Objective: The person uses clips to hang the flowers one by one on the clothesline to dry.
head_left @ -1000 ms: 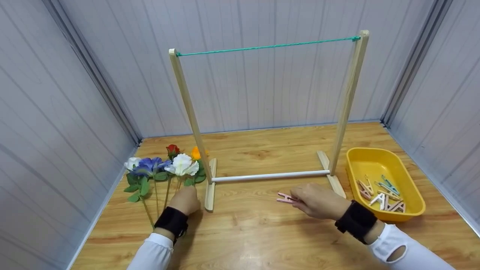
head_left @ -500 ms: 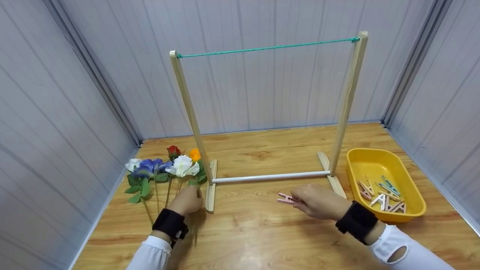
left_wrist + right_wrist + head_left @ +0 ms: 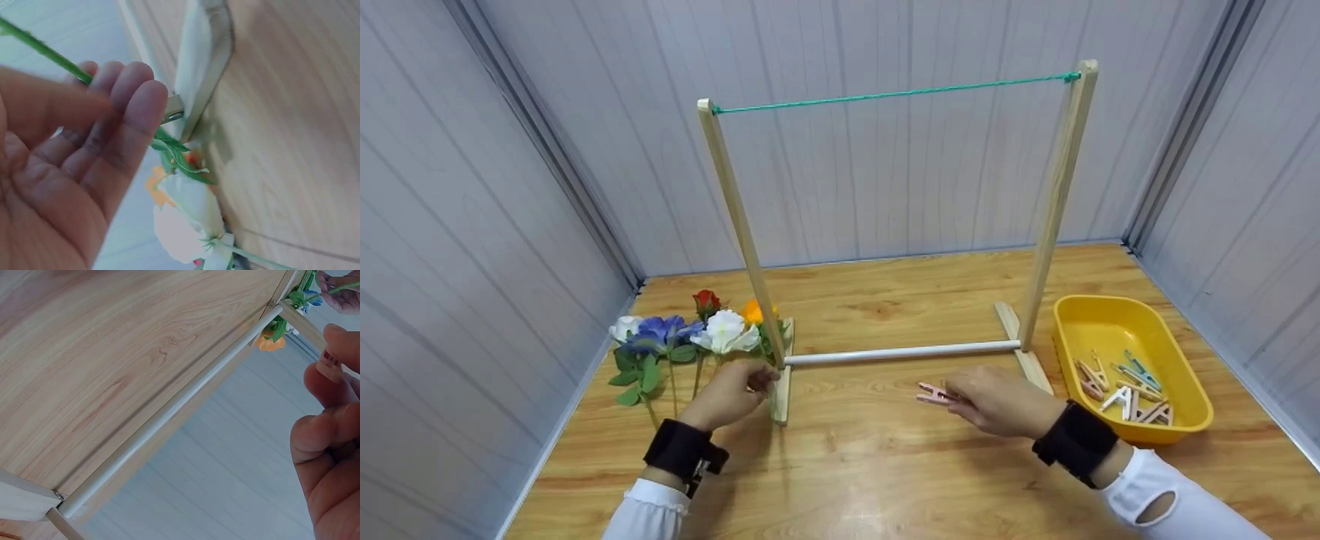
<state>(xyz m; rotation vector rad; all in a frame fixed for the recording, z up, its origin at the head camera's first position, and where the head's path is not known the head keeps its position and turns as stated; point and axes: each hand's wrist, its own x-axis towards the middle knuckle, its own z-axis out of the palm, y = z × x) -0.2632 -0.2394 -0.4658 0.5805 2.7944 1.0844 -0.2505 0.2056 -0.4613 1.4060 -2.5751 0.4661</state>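
My left hand (image 3: 735, 394) is just left of the stand's left foot, fingers curled and thumb drawn in. It holds a flower by its green stem (image 3: 48, 55), which runs behind the fingers in the left wrist view. Leaves (image 3: 171, 147) of that stem lead toward an orange bloom (image 3: 756, 311), seemingly its own. White, blue and red artificial flowers, such as the white bloom (image 3: 726, 331), lie beside it. My right hand (image 3: 994, 401) pinches a pink clothespin (image 3: 933, 394) between thumb and fingertips, in front of the white crossbar (image 3: 900, 352).
A wooden stand, its right post (image 3: 1057, 210) upright, carries a green string (image 3: 900, 93) across the top. At right sits a yellow bin (image 3: 1110, 311) with several clothespins (image 3: 1136, 397). Panel walls enclose the wooden table (image 3: 877, 472).
My left hand has risen slightly and turned, its thumb side now showing, and the held stem has shifted right with it. My right hand stays almost still with the pink clothespin.
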